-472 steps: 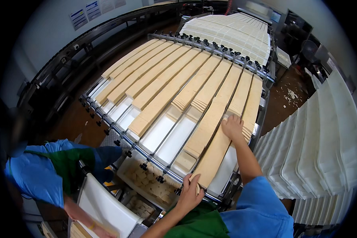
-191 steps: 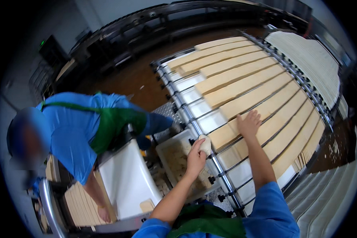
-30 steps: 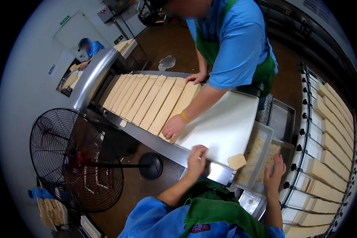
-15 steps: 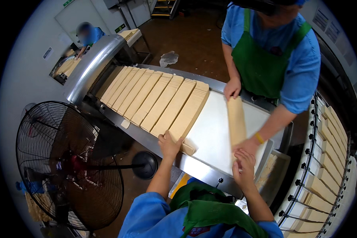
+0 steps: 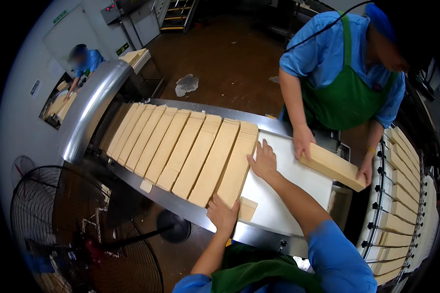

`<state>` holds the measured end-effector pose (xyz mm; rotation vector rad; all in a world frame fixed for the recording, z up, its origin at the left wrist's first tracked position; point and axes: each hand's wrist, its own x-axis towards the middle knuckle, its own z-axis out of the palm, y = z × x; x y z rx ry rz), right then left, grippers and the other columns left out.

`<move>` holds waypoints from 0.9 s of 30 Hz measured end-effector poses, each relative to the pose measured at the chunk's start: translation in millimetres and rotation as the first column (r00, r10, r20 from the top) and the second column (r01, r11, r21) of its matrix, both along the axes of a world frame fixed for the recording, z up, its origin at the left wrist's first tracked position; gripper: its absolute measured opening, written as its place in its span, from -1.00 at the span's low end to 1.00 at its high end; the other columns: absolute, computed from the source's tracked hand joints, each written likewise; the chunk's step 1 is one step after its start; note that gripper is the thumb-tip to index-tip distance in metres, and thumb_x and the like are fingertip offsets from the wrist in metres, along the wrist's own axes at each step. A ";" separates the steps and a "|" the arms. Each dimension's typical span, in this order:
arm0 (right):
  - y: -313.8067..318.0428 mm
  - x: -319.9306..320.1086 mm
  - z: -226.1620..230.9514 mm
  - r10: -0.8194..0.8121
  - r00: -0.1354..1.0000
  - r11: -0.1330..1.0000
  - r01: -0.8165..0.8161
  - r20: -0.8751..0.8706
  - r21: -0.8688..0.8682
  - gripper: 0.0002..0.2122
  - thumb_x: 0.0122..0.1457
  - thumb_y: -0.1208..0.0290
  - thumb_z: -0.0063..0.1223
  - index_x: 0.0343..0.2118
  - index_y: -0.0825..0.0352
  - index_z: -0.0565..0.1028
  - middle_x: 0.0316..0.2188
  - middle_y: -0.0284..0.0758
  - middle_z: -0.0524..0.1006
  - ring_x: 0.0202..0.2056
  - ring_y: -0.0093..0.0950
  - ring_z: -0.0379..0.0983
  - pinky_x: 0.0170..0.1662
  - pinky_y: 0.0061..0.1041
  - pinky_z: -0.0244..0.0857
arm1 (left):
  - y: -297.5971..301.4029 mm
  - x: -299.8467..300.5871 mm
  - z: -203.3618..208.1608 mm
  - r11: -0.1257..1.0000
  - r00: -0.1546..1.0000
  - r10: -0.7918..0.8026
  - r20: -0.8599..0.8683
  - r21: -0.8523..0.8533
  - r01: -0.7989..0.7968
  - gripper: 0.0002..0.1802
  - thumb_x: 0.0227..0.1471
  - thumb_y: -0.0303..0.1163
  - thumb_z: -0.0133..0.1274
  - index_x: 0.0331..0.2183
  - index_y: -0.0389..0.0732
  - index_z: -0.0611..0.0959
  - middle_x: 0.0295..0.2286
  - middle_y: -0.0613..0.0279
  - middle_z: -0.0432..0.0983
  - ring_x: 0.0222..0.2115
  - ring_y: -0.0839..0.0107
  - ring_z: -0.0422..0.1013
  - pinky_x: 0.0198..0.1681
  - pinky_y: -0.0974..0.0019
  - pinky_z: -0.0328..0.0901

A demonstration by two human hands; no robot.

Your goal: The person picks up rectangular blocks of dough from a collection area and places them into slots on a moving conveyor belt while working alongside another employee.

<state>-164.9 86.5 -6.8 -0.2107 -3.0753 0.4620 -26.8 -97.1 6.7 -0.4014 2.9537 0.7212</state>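
A long stack [image 5: 238,158] lay just left of the right hand [image 5: 264,161]
That hand was loosely spread; the left hand [image 5: 223,214] was wide around the stack's near end

About nine pale blocks [image 5: 238,158] line the conveyor [image 5: 278,210], one more block [image 5: 332,165] is held; those on the right-hand rack [image 5: 365,237] overlap uncountably. At least two co-workers [image 5: 327,53], one metal hood [image 5: 95,110].
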 end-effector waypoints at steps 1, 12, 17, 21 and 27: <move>-10.0 -19.2 7.1 -0.007 0.999 1.000 0.008 0.053 -0.014 -0.37 0.16 0.01 -0.15 0.22 0.25 0.10 0.27 -0.09 -0.04 0.17 -0.15 0.08 0.16 -0.18 0.01 | -2.7 1.8 0.1 0.997 1.000 -0.024 -0.003 -0.080 0.024 -0.03 -0.20 0.16 0.15 0.04 -0.37 0.26 -0.24 -0.14 0.36 -0.25 -0.04 0.33 -0.17 -0.02 0.19; -20.5 -65.7 57.5 -0.177 0.915 0.974 0.217 0.364 -0.071 -0.31 0.04 -0.03 -0.05 0.19 0.22 0.10 0.16 -0.10 0.07 0.07 -0.11 0.16 0.06 -0.20 0.20 | -11.9 -0.1 -13.2 0.956 0.979 -0.202 -0.020 -0.222 0.193 0.01 -0.19 0.24 0.07 0.04 -0.43 0.25 -0.25 -0.15 0.34 -0.28 -0.04 0.34 -0.15 -0.03 0.15; 62.7 -3.4 73.9 -0.475 0.808 0.848 0.525 0.349 -0.063 -0.21 -0.06 -0.01 0.03 0.20 0.29 0.06 0.13 -0.09 0.08 0.10 -0.10 0.14 0.03 -0.18 0.20 | 19.0 -3.1 13.6 0.919 0.924 -0.373 0.086 0.169 0.356 0.00 -0.34 -0.07 0.33 0.05 -0.38 0.23 -0.20 -0.23 0.27 -0.21 -0.17 0.31 -0.13 -0.02 0.26; 149.9 69.6 84.9 -0.665 0.692 0.713 0.700 0.280 -0.037 -0.16 -0.11 -0.05 0.09 0.19 0.35 0.06 0.23 -0.01 -0.06 0.20 -0.04 0.02 0.07 -0.15 0.16 | 69.3 8.4 37.5 0.721 0.766 -0.631 0.120 0.454 0.523 -0.02 -0.33 -0.20 0.33 0.07 -0.30 0.17 -0.11 -0.22 0.17 -0.16 -0.20 0.30 -0.06 0.03 0.29; 225.6 201.8 64.9 -0.904 0.415 0.333 0.836 0.106 -0.437 -0.15 -0.17 0.08 0.20 0.15 0.37 0.02 0.16 0.06 -0.01 0.16 0.05 0.04 0.07 -0.13 0.17 | 156.1 46.3 29.6 0.688 0.737 -0.671 -0.075 0.307 0.658 -0.22 -0.27 -0.38 0.26 -0.03 -0.28 0.21 -0.09 -0.22 0.05 -0.21 -0.17 0.30 -0.11 0.01 0.28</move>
